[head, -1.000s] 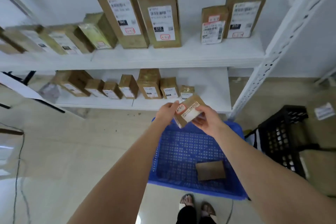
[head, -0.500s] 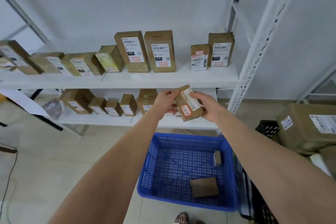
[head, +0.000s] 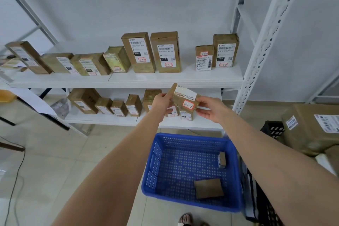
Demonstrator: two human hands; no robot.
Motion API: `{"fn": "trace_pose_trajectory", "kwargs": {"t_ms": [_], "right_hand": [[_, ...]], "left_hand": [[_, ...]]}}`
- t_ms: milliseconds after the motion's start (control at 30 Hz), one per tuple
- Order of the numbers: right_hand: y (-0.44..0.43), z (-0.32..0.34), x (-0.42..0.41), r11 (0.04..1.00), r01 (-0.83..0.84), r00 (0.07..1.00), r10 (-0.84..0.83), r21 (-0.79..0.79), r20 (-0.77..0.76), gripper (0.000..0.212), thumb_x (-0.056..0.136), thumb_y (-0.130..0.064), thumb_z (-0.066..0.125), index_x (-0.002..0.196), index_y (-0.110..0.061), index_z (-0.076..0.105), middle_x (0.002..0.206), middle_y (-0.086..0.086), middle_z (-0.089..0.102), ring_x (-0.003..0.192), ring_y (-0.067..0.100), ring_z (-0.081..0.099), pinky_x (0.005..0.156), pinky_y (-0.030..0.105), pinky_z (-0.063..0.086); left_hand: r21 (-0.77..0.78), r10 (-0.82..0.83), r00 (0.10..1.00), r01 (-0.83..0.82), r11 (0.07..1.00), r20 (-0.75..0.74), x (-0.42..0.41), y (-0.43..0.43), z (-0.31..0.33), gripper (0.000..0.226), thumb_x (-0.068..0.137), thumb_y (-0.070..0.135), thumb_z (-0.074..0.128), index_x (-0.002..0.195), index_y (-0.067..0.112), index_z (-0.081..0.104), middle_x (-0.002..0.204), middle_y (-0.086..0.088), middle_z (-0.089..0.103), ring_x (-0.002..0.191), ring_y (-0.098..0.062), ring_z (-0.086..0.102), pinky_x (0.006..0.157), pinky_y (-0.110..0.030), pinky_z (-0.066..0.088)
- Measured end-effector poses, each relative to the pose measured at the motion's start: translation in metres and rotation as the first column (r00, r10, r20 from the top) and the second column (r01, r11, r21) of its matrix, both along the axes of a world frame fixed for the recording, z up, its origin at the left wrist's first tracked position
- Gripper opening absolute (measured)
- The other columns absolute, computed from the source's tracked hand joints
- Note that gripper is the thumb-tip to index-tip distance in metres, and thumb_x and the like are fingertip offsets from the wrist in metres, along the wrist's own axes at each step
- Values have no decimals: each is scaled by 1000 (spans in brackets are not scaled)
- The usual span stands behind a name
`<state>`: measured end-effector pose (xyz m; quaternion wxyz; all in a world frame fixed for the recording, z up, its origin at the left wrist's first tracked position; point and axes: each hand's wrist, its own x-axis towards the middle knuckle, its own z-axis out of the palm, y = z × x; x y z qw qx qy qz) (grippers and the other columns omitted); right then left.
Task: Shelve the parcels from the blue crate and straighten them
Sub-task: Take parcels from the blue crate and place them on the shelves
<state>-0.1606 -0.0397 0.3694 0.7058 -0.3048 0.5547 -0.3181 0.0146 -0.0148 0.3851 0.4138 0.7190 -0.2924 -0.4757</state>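
Note:
A small brown parcel (head: 185, 98) with a white label and a red-edged sticker is held in the air in front of the lower shelf (head: 205, 124). My left hand (head: 162, 101) grips its left end and my right hand (head: 211, 109) holds its right end. Below, the blue crate (head: 156, 161) sits on the floor with two parcels inside: a flat brown one (head: 209, 188) and a small one (head: 222, 158) against the right wall. Several labelled parcels stand in rows on the upper shelf (head: 183, 79) and the lower shelf.
A white perforated shelf upright (head: 256, 60) rises at the right. A black crate (head: 273, 130) and large brown boxes (head: 311, 128) sit at the right. A cable (head: 16, 180) lies on the tiled floor at left. A sandalled foot (head: 186, 219) shows at the bottom.
Both hands have lifted the parcel from above the crate to the height of the lower shelf and turned it. The view has tilted upward.

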Motion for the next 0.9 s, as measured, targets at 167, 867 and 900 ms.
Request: {"fn": "trace_pose_trajectory", "kwargs": {"t_ms": [167,867,900], "right_hand": [[11,-7,21,1000,-4,999,4,-6,-46,2,89,-13,65,88,-11,63,90,8,68,84,20,63,86,34,54],[62,-45,331,997,-62,992,66,46,-106,4,91,-10,59,92,-12,63,96,8,70,82,18,68,74,29,56],[62,-45,348,997,-60,993,65,52,-95,4,91,-10,59,91,-12,63,97,9,71,84,19,69,77,30,57]], "left_hand": [[-13,-2,990,4,1000,141,15,19,-13,35,97,31,50,126,13,57,95,0,63,83,-15,55,83,-33,51],[99,63,979,-83,992,192,316,89,-64,33,92,19,57,123,12,61,84,-3,59,72,-18,51,72,-31,49],[97,65,980,-84,992,191,334,90,-64,33,92,19,58,123,11,62,85,-4,60,74,-19,51,71,-31,49]]}}
